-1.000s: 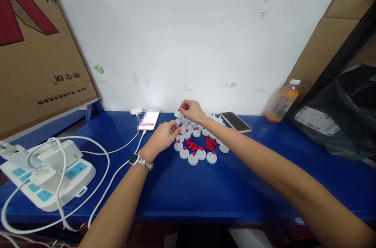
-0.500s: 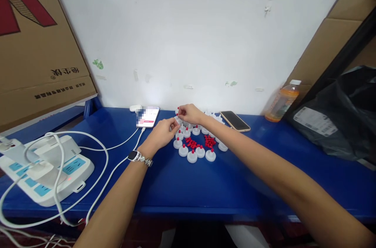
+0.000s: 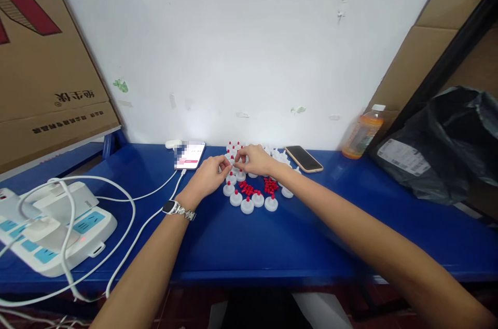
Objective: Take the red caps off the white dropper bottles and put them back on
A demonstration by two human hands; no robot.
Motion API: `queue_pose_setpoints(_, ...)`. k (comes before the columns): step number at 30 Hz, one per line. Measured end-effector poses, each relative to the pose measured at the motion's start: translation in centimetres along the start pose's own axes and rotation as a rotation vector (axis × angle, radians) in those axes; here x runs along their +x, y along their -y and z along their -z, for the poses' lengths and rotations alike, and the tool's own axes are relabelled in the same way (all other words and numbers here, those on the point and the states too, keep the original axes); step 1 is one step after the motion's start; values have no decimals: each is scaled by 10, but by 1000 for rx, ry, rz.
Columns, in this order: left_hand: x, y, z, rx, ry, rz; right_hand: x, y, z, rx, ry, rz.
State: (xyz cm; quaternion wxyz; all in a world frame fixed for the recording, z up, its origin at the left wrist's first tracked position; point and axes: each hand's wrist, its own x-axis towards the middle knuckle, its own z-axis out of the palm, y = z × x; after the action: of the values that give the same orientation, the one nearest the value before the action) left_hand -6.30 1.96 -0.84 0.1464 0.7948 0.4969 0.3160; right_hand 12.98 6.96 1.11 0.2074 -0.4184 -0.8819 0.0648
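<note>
My left hand (image 3: 213, 175), with a watch at its wrist, is closed in a pinch at the left side of a group of white nozzle caps (image 3: 247, 205). Just to its right, my right hand (image 3: 254, 159) is also pinched, its fingertips almost meeting the left ones. Whatever is between the fingers is too small and covered to make out. Many of the white caps stand upright with red tips on their spouts, around and behind the hands. Two small piles of loose red tips (image 3: 248, 188) lie in the middle of the group. Caps without red tips (image 3: 277, 154) sit behind my right forearm.
A charging phone (image 3: 190, 156) lies left of the hands; another phone (image 3: 304, 158) lies to the right. A white power strip (image 3: 73, 235) with looping cables covers the left of the blue table (image 3: 249, 251). An orange drink bottle (image 3: 363, 132) and black plastic bag (image 3: 439, 142) are right.
My right hand has come down slightly, bringing its fingertips closer to those of my left hand. The left hand stays pinched beside the caps. The whole view has shifted a little.
</note>
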Motion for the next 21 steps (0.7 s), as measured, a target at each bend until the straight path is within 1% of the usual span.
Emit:
queue_pose_setpoints(3,0,1,-2,36,-24,-1,6,5,0,-42,43,-17)
queue_pose_setpoints(6,0,3,-3,73,-71,-30,9,6,1,2,48,-47)
queue_pose_setpoints(8,0,2,-4,75,-138,-57,4,7,5,125,-27,-76)
queue_pose_setpoints(10,-2,-2,-4,49,-191,-86,-8,8,10,318,-143,-104)
queue_pose_setpoints(12,-3,-10,-4,3,-178,-111,-24,9,14,517,-233,-122)
queue_pose_setpoints(14,-4,-20,-5,-65,-106,-130,-43,10,18,648,-270,-143)
queue_pose_setpoints(15,-5,-25,-5,-100,-66,-136,-52,9,19,674,-277,-158)
queue_pose_setpoints(17,-6,-33,-7,-146,-16,-145,-69,5,22,630,-281,-175)
queue_pose_setpoints(18,-6,-36,-8,-148,-8,-148,-76,2,24,555,-273,-169)
queue_pose_setpoints(21,-6,-40,-11,-100,1,-151,-94,-6,29,219,-171,-99)
